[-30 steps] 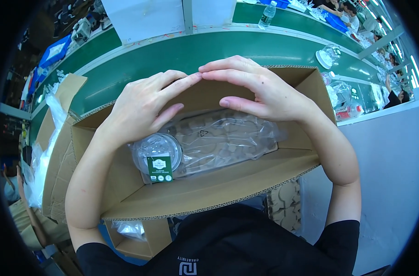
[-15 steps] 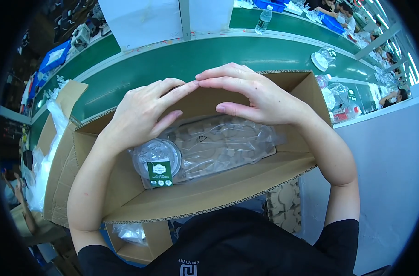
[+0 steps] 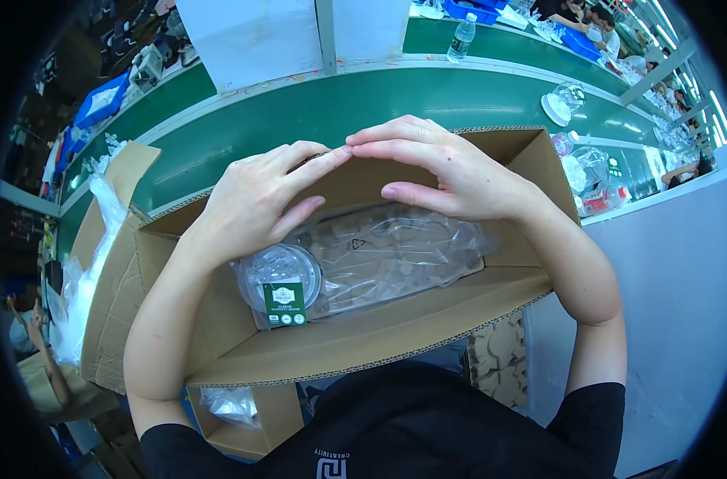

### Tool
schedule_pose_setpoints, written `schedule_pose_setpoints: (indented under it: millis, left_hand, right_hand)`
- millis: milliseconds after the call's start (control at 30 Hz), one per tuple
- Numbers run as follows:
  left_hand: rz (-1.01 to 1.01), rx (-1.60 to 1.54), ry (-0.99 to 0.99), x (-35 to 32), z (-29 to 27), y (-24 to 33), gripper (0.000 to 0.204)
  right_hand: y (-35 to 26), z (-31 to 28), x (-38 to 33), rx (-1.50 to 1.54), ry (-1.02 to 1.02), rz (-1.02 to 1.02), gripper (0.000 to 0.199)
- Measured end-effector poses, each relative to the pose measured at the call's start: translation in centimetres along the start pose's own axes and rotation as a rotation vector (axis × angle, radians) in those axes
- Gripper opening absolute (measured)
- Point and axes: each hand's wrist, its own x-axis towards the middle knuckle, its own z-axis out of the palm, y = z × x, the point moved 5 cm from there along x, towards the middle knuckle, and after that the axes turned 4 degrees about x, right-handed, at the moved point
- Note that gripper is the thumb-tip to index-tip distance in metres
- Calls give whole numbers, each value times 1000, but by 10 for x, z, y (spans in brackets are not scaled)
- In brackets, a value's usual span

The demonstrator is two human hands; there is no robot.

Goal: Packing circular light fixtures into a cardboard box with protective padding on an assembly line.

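My left hand (image 3: 259,195) and my right hand (image 3: 439,172) meet at the fingertips over the far wall of an open cardboard box (image 3: 299,355). Both have stretched fingers and thumbs held apart, with nothing in either. Inside the box lies a brown moulded-pulp tray (image 3: 403,247) wrapped in a clear plastic bag. At the left end, below my left hand, a round clear plastic piece (image 3: 303,267) carries a green label card (image 3: 284,304). Part of that piece is covered by my left hand.
A green workbench (image 3: 315,108) runs beyond the box, with a water bottle (image 3: 461,38) and a clear dome (image 3: 564,102) on it. White plastic film (image 3: 100,239) hangs at the left. Below are a smaller carton (image 3: 275,411) and another pulp tray (image 3: 497,359). A person's arm (image 3: 50,363) shows at far left.
The whole view has shifted slightly, so the scene sits a little further right and lower. My hands keep the same pose, fingertips together.
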Motion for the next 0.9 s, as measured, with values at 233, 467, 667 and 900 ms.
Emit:
schedule_pose_setpoints:
  millis: [233,467,667,900]
  left_hand:
    - [5,-2,18,0,-1,-1,61]
    - [17,13,37,-1,2,-1,61]
    - [31,30,46,-1,2,-2,63]
    - [-31,-19,-16,-2,1,-3,62]
  right_hand:
    - [-3,-4,1,22,4,-6,51]
    - [-4,-4,-1,-2,-16,28,53]
    - [-4,-5,0,7,-30,55,53]
    - [-8,-6,2,18,-41,54,53]
